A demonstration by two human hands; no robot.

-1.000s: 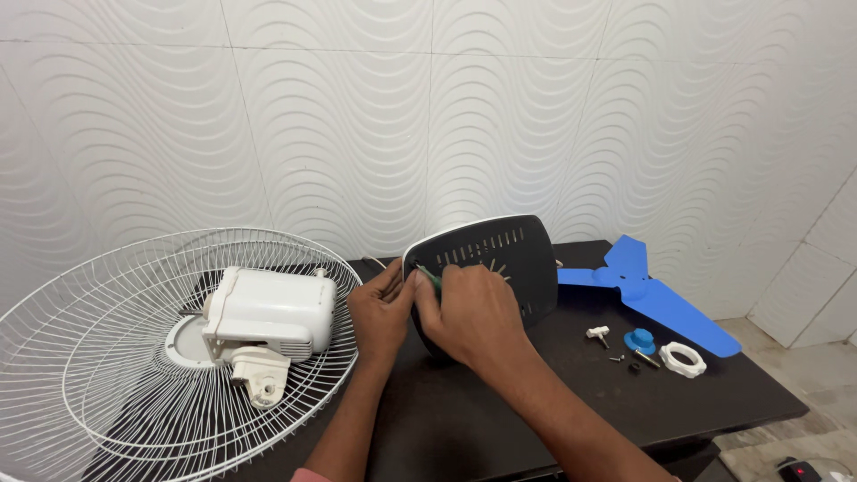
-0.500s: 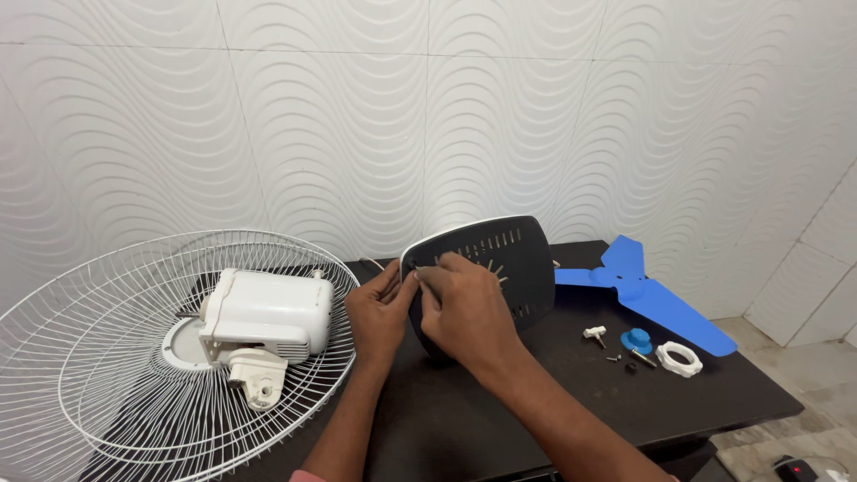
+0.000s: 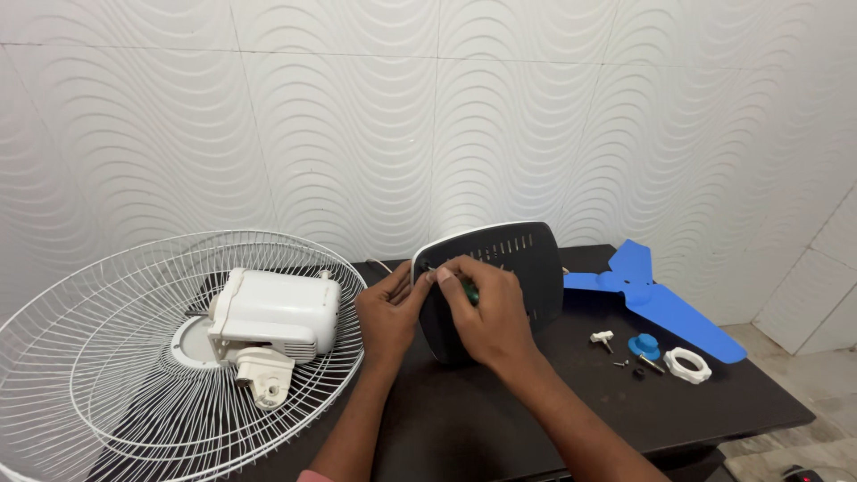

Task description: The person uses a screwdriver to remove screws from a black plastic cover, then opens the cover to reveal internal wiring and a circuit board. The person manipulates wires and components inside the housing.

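Pinching a green-handled screwdriver (image 3: 468, 290), the right hand (image 3: 482, 308) presses against the black cover (image 3: 522, 268); left hand (image 3: 388, 312) steadies its edge.

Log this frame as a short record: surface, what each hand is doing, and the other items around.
surface: dark table
left hand: steadies edge of black slotted cover
right hand: grips green-handled screwdriver against the cover
left of hands: white wire fan guard with white motor housing
right of hands: blue fan blade, blue knob, white ring nut
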